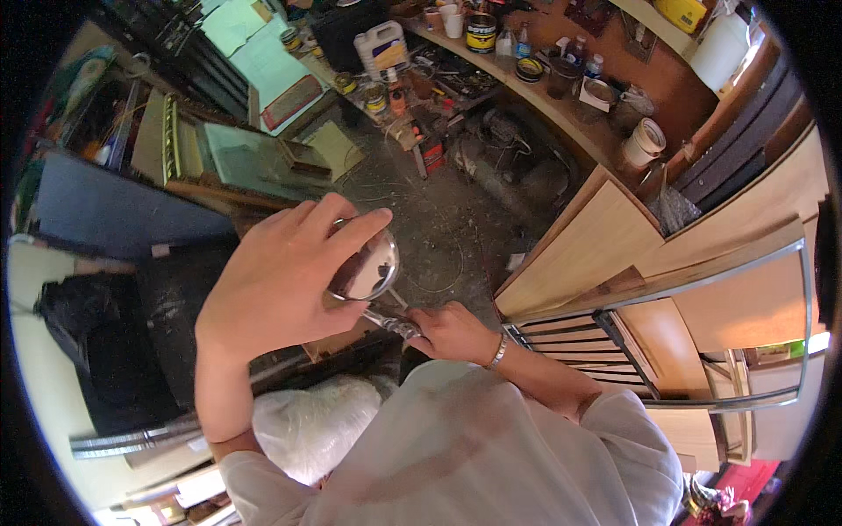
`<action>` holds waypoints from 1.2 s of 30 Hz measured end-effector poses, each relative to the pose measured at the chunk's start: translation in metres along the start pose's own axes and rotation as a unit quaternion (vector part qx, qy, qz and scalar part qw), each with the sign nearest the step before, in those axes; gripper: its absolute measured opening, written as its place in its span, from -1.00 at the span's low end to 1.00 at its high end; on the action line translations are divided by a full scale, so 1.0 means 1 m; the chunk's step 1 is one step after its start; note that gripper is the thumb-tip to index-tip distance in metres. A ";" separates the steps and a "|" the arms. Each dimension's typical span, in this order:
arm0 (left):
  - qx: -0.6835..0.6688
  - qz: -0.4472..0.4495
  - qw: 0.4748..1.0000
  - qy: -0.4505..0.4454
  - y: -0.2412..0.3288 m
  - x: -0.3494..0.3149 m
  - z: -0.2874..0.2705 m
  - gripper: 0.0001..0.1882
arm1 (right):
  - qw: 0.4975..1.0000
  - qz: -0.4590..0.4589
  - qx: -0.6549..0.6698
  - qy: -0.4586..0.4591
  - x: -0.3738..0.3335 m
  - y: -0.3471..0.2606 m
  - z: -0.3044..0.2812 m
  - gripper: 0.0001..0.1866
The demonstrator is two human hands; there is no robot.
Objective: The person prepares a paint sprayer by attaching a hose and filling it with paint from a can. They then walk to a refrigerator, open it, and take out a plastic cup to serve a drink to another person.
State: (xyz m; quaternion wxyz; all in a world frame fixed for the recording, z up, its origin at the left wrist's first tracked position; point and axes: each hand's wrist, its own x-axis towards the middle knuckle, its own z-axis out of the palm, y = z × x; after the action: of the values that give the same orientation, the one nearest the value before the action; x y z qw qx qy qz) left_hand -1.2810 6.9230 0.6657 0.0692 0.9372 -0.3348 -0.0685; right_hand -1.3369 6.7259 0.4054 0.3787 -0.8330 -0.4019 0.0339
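Note:
My left hand [281, 280] is raised in front of me, its fingers curled over the rim of a shiny round metal bowl-shaped piece [368, 267]. A thin metal stem runs from that piece down to my right hand [449, 331], which grips the stem's lower end [396, 326]. A silver bracelet sits on my right wrist. Both forearms come out of light grey sleeves at the bottom of the view. What the underside of the metal piece looks like is hidden by my fingers.
A dusty floor [456, 219] lies below. A cluttered curved workbench [561, 105] carries cans, jugs and bottles. Wooden furniture with a chrome frame [702, 280] stands right, a black chair [96, 351] left, picture frames [237, 158] upper left, a plastic-wrapped bundle [316, 421] below.

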 end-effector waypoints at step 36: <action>0.066 0.198 0.970 -0.126 -0.535 0.402 -0.069 -0.06 | 0.972 0.209 -0.069 0.082 0.472 0.285 -0.071 -0.63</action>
State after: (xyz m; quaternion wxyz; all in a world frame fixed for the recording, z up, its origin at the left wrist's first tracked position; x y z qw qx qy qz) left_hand -0.6306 7.0828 0.6061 -0.0237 0.8385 -0.5238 -0.1485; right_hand -0.8091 6.9002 0.3847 0.3369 -0.9225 -0.1878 0.0163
